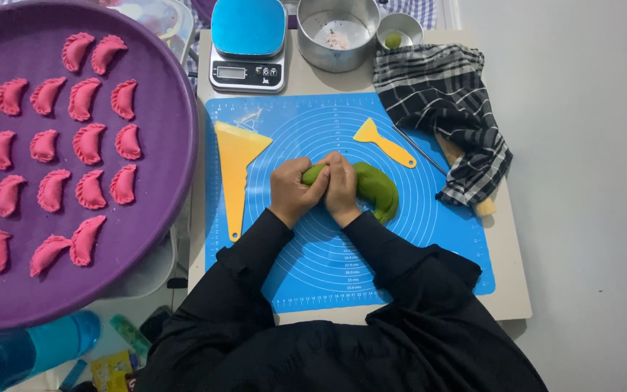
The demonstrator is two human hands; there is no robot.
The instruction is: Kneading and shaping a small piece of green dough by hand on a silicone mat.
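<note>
Kneading step, by the look of it: left hand (295,190) and right hand (342,187), each grip clenched on green dough roll (377,190) at centre of blue mat (444,239) on the surface. Next calls for firm pressing. Long axis upper-left to lower-right, free end lower right.

A small grey rectangular display screen (231,72) sits on the front of my silver kitchen scale with the blue top (248,43), at the bench's far edge. Down by the floor lies a small yellow printed packet (110,369), partly hidden.
</note>
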